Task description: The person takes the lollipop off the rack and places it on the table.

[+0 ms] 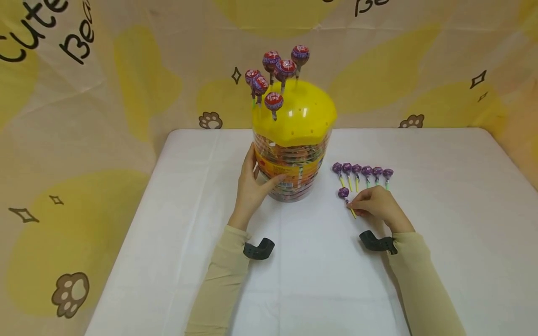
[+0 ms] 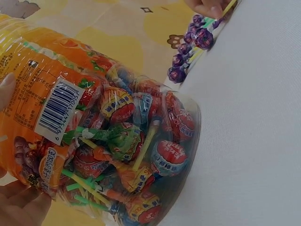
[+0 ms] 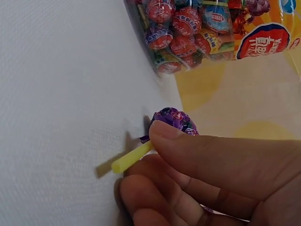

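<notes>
My left hand [image 1: 250, 186] holds the side of a clear plastic candy jar [image 1: 290, 163], thumb across its front label and the other fingers behind. Wrapped lollipops [image 2: 167, 157] fill the jar. Several red-and-purple lollipops [image 1: 285, 70] stand upright in the holes of its domed yellow lid [image 1: 311, 112]. Between thumb and fingers, my right hand [image 1: 380, 203] pinches a purple-wrapped lollipop [image 1: 343, 192] by its yellow stick. In the right wrist view this lollipop [image 3: 171, 119] is very close to the tabletop; whether it touches cannot be told.
Several purple lollipops [image 1: 357, 169] lie in a row right of the jar, heads away from me, on yellow and green sticks. The white table [image 1: 315, 280] has a patterned yellow cloth [image 1: 378, 70] behind it. Each wrist bears a black mount [image 1: 259, 249].
</notes>
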`<state>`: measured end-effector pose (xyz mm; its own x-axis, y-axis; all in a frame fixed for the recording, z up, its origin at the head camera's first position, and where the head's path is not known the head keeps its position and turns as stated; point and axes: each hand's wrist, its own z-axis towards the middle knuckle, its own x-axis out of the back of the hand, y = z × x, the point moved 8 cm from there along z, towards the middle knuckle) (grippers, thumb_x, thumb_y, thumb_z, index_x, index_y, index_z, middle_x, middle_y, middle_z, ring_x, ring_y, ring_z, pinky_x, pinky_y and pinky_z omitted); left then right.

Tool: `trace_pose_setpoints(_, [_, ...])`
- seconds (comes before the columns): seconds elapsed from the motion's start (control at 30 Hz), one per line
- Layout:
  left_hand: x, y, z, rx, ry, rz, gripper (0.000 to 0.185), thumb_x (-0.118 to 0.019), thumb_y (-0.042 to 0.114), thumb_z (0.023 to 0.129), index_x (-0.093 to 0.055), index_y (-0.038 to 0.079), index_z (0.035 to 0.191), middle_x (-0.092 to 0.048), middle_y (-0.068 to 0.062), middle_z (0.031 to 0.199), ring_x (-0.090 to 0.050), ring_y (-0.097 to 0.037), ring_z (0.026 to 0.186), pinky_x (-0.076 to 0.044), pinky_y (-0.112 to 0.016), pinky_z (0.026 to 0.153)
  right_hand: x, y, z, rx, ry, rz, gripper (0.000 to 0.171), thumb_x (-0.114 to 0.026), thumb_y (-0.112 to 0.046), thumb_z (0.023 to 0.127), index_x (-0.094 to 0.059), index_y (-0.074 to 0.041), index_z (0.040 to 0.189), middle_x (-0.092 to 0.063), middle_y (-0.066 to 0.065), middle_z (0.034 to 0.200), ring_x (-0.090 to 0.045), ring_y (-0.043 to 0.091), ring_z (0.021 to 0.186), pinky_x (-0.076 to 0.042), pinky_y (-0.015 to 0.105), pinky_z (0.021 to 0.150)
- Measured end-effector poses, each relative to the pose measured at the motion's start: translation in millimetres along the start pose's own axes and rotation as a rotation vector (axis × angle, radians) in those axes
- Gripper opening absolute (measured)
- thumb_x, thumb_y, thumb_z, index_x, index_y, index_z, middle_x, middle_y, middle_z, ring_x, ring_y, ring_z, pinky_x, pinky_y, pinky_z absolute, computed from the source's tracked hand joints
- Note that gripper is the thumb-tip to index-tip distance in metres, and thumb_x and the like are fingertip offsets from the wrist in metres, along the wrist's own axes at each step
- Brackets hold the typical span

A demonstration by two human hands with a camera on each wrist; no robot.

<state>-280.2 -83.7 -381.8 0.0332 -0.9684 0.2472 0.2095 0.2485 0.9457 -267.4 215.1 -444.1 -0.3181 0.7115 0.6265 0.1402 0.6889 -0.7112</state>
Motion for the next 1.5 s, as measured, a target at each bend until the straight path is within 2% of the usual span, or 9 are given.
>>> trace_pose_setpoints(0.17, [0.7, -1.6, -3.5, 0.016, -0.003, -0.003, 0.096, -0.077, 0.019, 0.081, -0.012, 0.012, 0.152, -0.019, -0.006, 0.155, -0.021, -0.019, 0.140, -0.025, -0.034, 0.113, 5.6, -4.7, -1.7, 0.001, 0.013, -0.046, 0.023, -0.072, -0.022, 0.084, -0.072, 0.000, 0.088, -0.069, 0.001, 0.072, -0.060, 0.012, 0.067, -0.046, 0.026, 0.067])
trace_pose_setpoints(0.3, [1.5, 0.3, -3.3, 0.012, -0.001, -0.004, 0.096, -0.077, 0.019, 0.081, -0.012, 0.011, 0.152, -0.019, -0.007, 0.155, -0.022, -0.020, 0.140, -0.025, -0.035, 0.113, 16.4, -14.8, -3.6, 0.046, 0.061, -0.008, 0.025, -0.070, -0.021, 0.086, -0.071, 0.003, 0.094, -0.071, 0.005, 0.080, -0.063, 0.013, 0.071, -0.048, 0.025, 0.070])
trace_pose_setpoints(0.43, [1.2, 2.4, -1.4, 0.007, 0.000, -0.008, 0.096, -0.077, 0.019, 0.081, -0.012, 0.011, 0.152, -0.019, -0.007, 0.154, -0.022, -0.020, 0.140, -0.025, -0.035, 0.113, 24.8, -26.2, -5.3, 0.108, 0.103, 0.105, 0.027, -0.067, -0.016, 0.088, -0.067, 0.007, 0.102, -0.071, 0.014, 0.092, -0.068, 0.017, 0.078, -0.052, 0.017, 0.073])
trace_pose_setpoints(0.53, [0.3, 3.6, -0.3, -0.001, -0.003, -0.011, 0.096, -0.077, 0.018, 0.081, -0.012, 0.011, 0.152, -0.019, -0.007, 0.155, -0.022, -0.020, 0.140, -0.025, -0.035, 0.113, 28.8, -36.0, -6.2, 0.153, 0.141, 0.186, 0.028, -0.065, -0.014, 0.089, -0.065, 0.009, 0.106, -0.069, 0.014, 0.096, -0.069, 0.018, 0.081, -0.051, 0.013, 0.075])
trace_pose_setpoints(0.8, [0.8, 2.7, -0.3, 0.003, 0.000, -0.014, 0.097, -0.077, 0.018, 0.080, -0.012, 0.010, 0.152, -0.018, -0.008, 0.155, -0.022, -0.020, 0.140, -0.025, -0.035, 0.113, 44.2, -80.1, -12.6, 0.313, 0.310, 0.372, 0.025, -0.069, -0.012, 0.087, -0.068, 0.007, 0.103, -0.071, -0.003, 0.086, -0.066, 0.011, 0.080, -0.054, 0.019, 0.074])
trace_pose_setpoints(1.03, [0.8, 4.7, -0.9, 0.002, -0.004, -0.012, 0.096, -0.077, 0.018, 0.081, -0.012, 0.009, 0.151, -0.018, -0.008, 0.155, -0.022, -0.021, 0.140, -0.025, -0.035, 0.113, 61.6, -122.3, -21.7, 0.443, 0.439, 0.502, 0.019, -0.070, -0.013, 0.086, -0.071, 0.002, 0.099, -0.070, -0.003, 0.086, -0.067, 0.013, 0.077, -0.055, 0.019, 0.074])
trace_pose_setpoints(1.13, [0.7, 4.9, -1.3, 0.010, -0.004, -0.008, 0.096, -0.077, 0.018, 0.081, -0.012, 0.009, 0.151, -0.018, -0.008, 0.155, -0.022, -0.021, 0.140, -0.025, -0.034, 0.113, 66.6, -136.7, -24.5, 0.510, 0.465, 0.585, 0.019, -0.071, -0.011, 0.085, -0.072, 0.002, 0.098, -0.070, 0.001, 0.088, -0.067, 0.016, 0.078, -0.055, 0.020, 0.077])
trace_pose_setpoints(1.3, [0.3, 5.0, -1.2, 0.014, -0.005, -0.005, 0.096, -0.076, 0.019, 0.081, -0.012, 0.010, 0.152, -0.018, -0.008, 0.155, -0.022, -0.021, 0.140, -0.025, -0.034, 0.113, 71.7, -153.1, -26.5, 0.566, 0.467, 0.712, 0.021, -0.073, -0.010, 0.083, -0.071, 0.004, 0.098, -0.070, 0.006, 0.091, -0.065, 0.021, 0.081, -0.054, 0.022, 0.080])
trace_pose_setpoints(1.5, [0.9, 3.5, -1.7, 0.017, 0.002, -0.002, 0.096, -0.077, 0.019, 0.081, -0.012, 0.010, 0.152, -0.018, -0.008, 0.155, -0.022, -0.021, 0.140, -0.025, -0.034, 0.113, 78.3, -168.9, -28.3, 0.619, 0.483, 0.795, 0.023, -0.075, -0.008, 0.081, -0.070, 0.008, 0.098, -0.070, 0.009, 0.090, -0.064, 0.023, 0.079, -0.054, 0.024, 0.080])
